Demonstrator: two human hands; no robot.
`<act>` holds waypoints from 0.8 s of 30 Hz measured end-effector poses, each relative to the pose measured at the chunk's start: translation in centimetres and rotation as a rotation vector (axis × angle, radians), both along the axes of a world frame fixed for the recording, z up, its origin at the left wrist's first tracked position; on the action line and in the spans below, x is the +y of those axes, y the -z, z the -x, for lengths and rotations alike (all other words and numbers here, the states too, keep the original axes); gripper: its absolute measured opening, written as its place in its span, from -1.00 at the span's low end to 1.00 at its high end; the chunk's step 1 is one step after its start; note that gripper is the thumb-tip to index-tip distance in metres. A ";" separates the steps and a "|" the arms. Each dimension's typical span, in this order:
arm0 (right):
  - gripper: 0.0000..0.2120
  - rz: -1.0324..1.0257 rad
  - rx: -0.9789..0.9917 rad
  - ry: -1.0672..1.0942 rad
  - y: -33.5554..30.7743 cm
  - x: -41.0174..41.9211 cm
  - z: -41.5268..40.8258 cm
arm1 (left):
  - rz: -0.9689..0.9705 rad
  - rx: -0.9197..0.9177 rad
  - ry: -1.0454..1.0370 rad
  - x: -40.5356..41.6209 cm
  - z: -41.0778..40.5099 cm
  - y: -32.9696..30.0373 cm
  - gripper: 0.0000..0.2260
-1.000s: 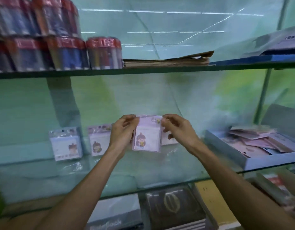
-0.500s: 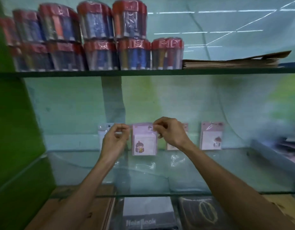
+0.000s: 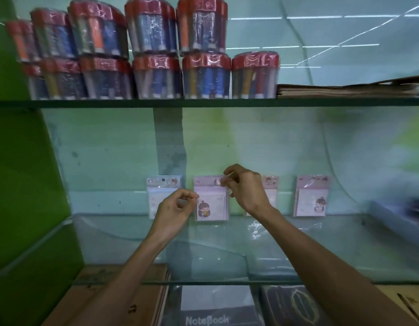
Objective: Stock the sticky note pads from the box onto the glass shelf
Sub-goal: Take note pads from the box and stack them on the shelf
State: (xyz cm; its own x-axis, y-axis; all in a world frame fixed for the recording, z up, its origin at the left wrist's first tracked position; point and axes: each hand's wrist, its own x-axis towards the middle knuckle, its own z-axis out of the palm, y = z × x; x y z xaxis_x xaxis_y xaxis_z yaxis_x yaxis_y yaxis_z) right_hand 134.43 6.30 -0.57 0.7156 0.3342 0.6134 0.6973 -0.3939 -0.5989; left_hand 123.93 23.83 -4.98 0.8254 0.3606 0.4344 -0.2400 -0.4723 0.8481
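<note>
Several packaged sticky note pads stand in a row on the glass shelf [image 3: 203, 245], leaning on the back wall. The second pad [image 3: 213, 203] shows a cartoon girl. My right hand [image 3: 246, 191] pinches its top right corner. My left hand [image 3: 174, 209] is pinched at its left edge, lower down. The leftmost pad [image 3: 162, 184] is partly hidden by my left hand. A third pad [image 3: 272, 184] is mostly behind my right hand, and a fourth pad [image 3: 312, 196] stands free further right. The box [image 3: 392, 215] is a blur at the shelf's right end.
Wrapped tubs of pens [image 3: 156, 57] with red lids are stacked on the upper shelf [image 3: 203, 103], beside flat cardboard [image 3: 345, 89]. A green side panel [image 3: 22, 184] closes the left. Notebooks [image 3: 208, 318] lie under the glass.
The view has swung left, so the box has slid to the right edge. The girl pad now stands on the shelf against the wall. My left hand has dropped from its top corner to its side.
</note>
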 end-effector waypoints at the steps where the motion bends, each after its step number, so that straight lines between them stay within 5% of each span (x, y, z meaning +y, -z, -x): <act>1: -0.86 -0.004 -0.005 0.008 -0.1 -0.3 0.1 | 0.001 -0.004 0.006 -0.2 -0.2 0.0 -0.93; 24: -0.91 0.118 -0.142 0.525 0.8 -30.8 -0.5 | 0.169 -0.058 0.543 -27.8 -9.7 -1.1 -0.92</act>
State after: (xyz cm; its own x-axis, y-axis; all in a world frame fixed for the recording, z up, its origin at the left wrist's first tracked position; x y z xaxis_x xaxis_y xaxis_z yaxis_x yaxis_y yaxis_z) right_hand 134.94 -24.53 -1.38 0.7176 0.0270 0.6959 0.4600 -0.7687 -0.4444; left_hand 133.66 -4.00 -3.89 0.8884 -0.0400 0.4574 -0.4586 -0.1273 0.8795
